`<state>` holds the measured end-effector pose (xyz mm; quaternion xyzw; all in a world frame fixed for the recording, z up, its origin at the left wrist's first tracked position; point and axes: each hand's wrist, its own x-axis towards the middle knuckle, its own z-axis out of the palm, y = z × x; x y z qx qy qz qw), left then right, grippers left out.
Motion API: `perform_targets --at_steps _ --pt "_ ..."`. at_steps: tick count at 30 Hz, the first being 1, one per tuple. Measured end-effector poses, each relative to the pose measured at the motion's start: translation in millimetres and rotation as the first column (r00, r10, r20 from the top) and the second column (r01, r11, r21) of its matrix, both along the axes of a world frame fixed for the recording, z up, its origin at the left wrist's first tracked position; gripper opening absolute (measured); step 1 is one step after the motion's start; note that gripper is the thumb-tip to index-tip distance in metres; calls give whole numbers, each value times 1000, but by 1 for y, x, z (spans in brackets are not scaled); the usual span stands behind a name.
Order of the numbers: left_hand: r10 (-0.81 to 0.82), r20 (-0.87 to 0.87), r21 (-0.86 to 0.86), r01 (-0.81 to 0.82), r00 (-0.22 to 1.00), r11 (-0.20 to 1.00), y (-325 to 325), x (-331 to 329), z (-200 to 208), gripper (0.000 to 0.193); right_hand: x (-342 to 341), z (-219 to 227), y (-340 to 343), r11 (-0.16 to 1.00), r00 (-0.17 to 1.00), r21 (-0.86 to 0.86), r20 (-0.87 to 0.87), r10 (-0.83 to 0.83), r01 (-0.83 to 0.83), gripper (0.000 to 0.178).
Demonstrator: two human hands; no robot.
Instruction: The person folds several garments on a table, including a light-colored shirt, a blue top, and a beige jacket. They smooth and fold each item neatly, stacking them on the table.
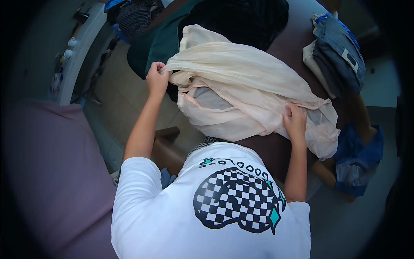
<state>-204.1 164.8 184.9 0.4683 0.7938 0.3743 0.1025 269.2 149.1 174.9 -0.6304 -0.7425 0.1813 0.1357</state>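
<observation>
Cloth: a thin cream and pale pink cloth [258,82] is spread in long folds across the desk [274,152], lying toward its near edge; its left end is extended beyond the desk's left edge, and its right end is draped at the near right corner.
Left hand: the cloth's left end is pinched between the thumb and bent fingers of the left hand [158,77], with the forearm outstretched.
Right hand: the right hand [296,121] is placed on the lower right part of the cloth, its fingers curled; whether a fold is gripped cannot be told.
Opening: a gap bordered by pink seams is seen in the cloth's left half, where greyish fabric is shown.
Far side: a green cloth [166,39] is laid over the far left corner, and a black cloth [241,21] is heaped beside it along the far edge; both are partly covered by the cream cloth.
Right edge: a stack of folded clothes [338,52] is set near the far right corner, with blue denim uppermost.
Beyond the desk: a blue bag [355,155] is seen past the near right corner; a mauve cover [60,172] is spread at the far left of the view.
</observation>
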Motion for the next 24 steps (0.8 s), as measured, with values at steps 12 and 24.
perform_targets --at_steps 12,24 --pt "170 -72 417 -125 983 900 22 -18 6 27 -12 -17 4 990 994 106 42 -99 95 32" --pt "-238 -204 102 262 950 960 -21 35 -24 25 -24 4 6 991 962 75 -242 127 -112 10"
